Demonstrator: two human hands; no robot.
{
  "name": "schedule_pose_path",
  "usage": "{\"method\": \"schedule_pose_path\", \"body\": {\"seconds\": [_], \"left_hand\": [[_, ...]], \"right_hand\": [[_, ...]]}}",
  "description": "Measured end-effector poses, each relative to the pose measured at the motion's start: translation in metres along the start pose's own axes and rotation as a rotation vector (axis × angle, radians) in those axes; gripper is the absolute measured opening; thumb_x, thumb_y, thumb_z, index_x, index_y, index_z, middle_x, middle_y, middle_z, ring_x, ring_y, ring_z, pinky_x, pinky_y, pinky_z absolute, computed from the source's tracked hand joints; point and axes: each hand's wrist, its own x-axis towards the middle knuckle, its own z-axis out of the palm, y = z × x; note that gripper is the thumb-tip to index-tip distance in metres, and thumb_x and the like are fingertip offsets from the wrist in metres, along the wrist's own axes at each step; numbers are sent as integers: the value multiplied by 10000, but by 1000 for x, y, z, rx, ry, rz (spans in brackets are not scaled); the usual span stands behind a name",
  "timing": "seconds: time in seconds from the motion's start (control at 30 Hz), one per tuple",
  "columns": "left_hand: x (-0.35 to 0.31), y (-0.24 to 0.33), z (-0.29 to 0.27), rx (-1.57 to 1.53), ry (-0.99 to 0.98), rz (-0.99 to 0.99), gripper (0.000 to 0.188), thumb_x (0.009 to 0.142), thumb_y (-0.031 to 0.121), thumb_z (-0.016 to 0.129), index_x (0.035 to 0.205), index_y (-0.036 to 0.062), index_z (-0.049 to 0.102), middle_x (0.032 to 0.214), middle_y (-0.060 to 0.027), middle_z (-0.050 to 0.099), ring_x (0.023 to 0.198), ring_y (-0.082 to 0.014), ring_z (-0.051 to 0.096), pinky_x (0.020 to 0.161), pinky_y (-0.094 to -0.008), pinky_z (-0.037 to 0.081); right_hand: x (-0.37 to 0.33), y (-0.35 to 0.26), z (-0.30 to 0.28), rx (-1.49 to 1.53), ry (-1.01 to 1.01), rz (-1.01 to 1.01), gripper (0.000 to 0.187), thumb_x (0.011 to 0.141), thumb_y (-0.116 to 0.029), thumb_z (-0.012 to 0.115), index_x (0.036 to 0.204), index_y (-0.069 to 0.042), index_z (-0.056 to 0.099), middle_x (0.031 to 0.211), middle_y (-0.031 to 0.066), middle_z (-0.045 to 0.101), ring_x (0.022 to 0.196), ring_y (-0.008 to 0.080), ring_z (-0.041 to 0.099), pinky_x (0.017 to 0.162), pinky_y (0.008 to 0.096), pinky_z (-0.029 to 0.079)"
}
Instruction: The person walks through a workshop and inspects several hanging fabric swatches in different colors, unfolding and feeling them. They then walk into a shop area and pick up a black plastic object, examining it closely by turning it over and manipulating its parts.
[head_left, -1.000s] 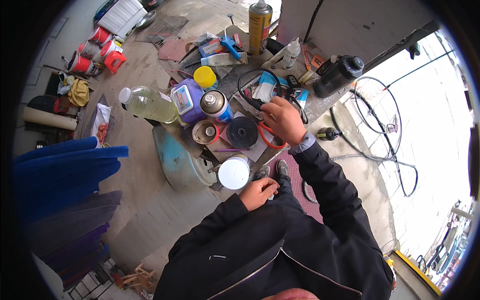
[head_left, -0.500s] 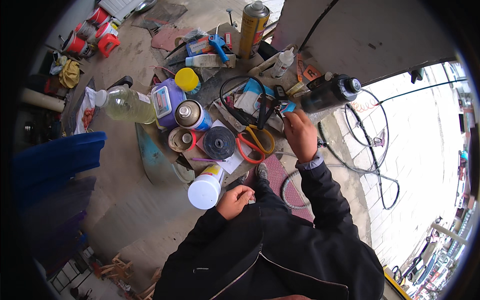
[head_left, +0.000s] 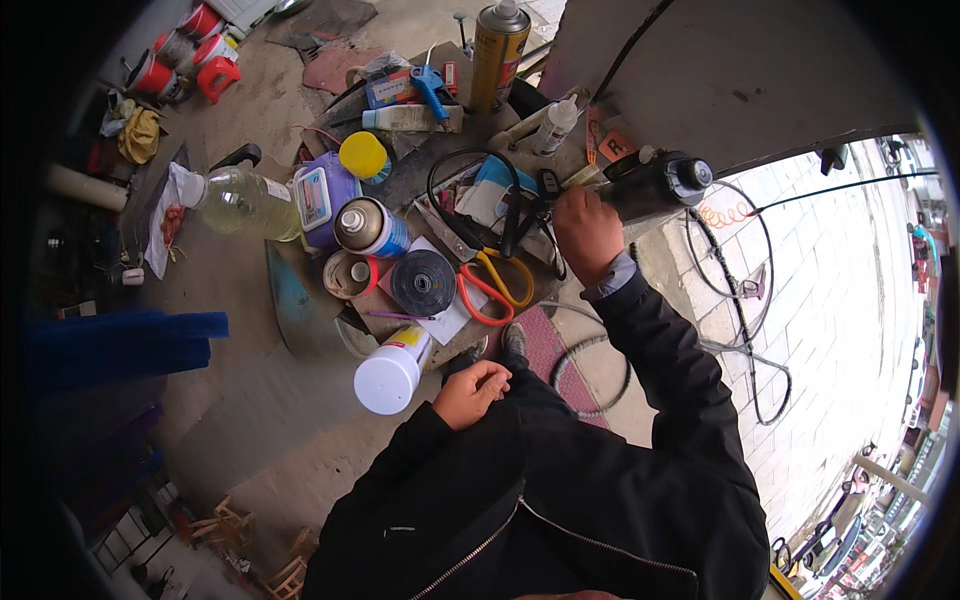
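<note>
At the right edge of the cluttered table, my right hand (head_left: pixel 588 235) is closed with its fingertips pointing down. What it holds, if anything, is hidden behind the fingers. Just left of it lies a black key fob (head_left: pixel 548 184), and a large black bottle (head_left: pixel 655 187) leans beside it on the right. My left hand (head_left: pixel 472 393) is held low in front of my body, fingers curled and thumb pressed to them; I cannot make out anything inside. Nearest to that hand is a white-lidded canister (head_left: pixel 388 378). Red and yellow looped handles (head_left: pixel 490 292) lie between the hands.
A black tape roll (head_left: pixel 422 283), a spray can (head_left: pixel 370 228), a purple jug (head_left: pixel 325 200) and a clear bottle (head_left: pixel 245 203) crowd the left side. Farther back are a blue air gun (head_left: pixel 430 92) and a tall yellow can (head_left: pixel 498 55). Hoses (head_left: pixel 740 300) lie on the floor at right.
My right hand has shifted slightly forward and left, closer to the key fob. A bit of blue that showed at its fingertips is now hidden. My left hand stays in nearly the same place.
</note>
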Motion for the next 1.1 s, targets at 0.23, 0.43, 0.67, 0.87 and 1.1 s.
{"method": "schedule_pose_path", "body": {"seconds": [0.23,0.43,0.67,0.87,1.1], "left_hand": [[1,11,-5,22,-22,35,275,1117,248,597,1214,2,675,1020,-43,726,884,-84,642,820,-257,532],[-3,5,-13,-28,-7,80,276,1118,243,593,1220,-1,672,1029,-51,722,882,-90,643,811,-260,537],[-11,0,-24,-97,-13,104,279,1117,248,599,1223,2,674,1009,-44,722,845,-93,649,776,-270,548],[-15,-4,-30,-103,-48,98,288,1116,250,602,1237,0,677,1019,-46,731,855,-94,652,785,-272,552],[-15,-10,-32,-28,-94,111,301,1114,255,610,1251,-6,676,1027,-51,735,868,-94,647,801,-267,548]], "right_hand": [[23,12,8,-197,-146,-355,177,789,-211,680,818,-79,796,916,97,647,1032,303,588,877,426,440],[36,22,24,-268,-278,-363,160,798,-212,703,857,-147,836,932,46,702,1064,282,613,925,443,421],[43,27,41,-326,-216,-335,153,815,-200,699,865,-154,836,932,39,701,1055,265,601,924,434,415],[40,31,42,-301,-176,-344,166,825,-194,676,886,-115,808,960,55,686,1031,268,594,910,430,427],[34,6,-21,-153,-10,-285,132,806,-189,658,864,-97,733,984,79,652,1055,261,607,920,409,447]]}}
